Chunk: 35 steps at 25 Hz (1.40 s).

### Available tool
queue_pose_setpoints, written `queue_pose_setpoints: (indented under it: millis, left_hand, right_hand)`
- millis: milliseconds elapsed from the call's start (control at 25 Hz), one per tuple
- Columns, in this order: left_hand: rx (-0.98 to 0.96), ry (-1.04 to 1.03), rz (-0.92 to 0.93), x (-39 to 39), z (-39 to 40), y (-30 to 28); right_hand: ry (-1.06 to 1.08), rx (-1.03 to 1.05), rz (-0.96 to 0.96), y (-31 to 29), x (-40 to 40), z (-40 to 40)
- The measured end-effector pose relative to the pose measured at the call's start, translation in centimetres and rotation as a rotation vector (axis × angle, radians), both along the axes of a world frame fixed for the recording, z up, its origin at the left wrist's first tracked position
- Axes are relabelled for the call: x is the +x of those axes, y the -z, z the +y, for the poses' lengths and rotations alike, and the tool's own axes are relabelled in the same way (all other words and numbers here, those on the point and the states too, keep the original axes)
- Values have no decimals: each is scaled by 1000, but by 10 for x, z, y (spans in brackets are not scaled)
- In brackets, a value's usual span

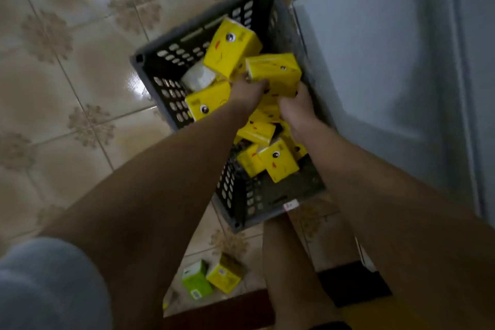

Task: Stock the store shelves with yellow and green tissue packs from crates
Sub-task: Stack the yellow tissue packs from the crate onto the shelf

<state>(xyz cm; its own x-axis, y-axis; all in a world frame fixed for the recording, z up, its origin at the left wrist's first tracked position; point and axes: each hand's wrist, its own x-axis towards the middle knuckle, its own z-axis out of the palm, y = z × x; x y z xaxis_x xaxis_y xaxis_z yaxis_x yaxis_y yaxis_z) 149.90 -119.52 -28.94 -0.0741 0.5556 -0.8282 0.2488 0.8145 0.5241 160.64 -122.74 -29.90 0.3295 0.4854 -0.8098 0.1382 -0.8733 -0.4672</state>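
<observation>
Tiled floor (67, 67), beige with brown flower marks, fills the left side of the view. A grey sleeve (40, 284) sits at the lower left corner.

On the floor stands a dark grey crate (171, 61) with slotted walls, set at an angle. It holds a loose pile of yellow packs with cartoon eyes. One yellow pack (207, 100) lies against the left wall. A white pack (199, 76) lies just behind it. A tilted pack (231, 47) leans near the far wall. More yellow packs (270, 161) lie at the near end.

Both arms reach down into the crate. The left hand (247, 92) rests its curled fingers on the near edge of a raised pack (276, 69). The right hand (297, 107) is at the right near corner of the same pack, fingers curled around it. The pack is held between the two hands, above the pile.

Below the crate, two packs lie on the floor: a green pack (197, 280) and, just beside it, a yellow-green pack (226, 273). A bare leg (289, 262) stands to their right.

A pale blue-grey wall panel (375, 61) runs along the right side, next to the crate.
</observation>
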Motion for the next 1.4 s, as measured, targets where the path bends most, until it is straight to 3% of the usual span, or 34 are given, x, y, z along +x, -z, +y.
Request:
queue_pose_setpoints:
  millis: [200,400,520,640,920,1160,1400]
  left_hand:
    - [-127,-56,-75,-8,1,29]
    - [-170,-68,-54,-31,-14,-4]
    - [-210,-127,-110,-39,-29,-56]
    - [-173,-154,-205,-41,-24,-144]
    - [-74,-68,-487,-52,34,-337]
    - [20,-47,-519,-67,38,-427]
    - [119,69,-597,-59,61,-501]
  right_hand:
    - [-33,-30,41,29,6,-5]
    - [-183,9,6,-24,13,-8]
    - [-256,141,-6,-90,14,-11]
    - [-209,251,-13,-182,20,-11]
    - [142,393,25,-376,1,-5]
    - [204,521,-6,-460,-27,-13]
    - [86,763,-181,-529,-25,-14]
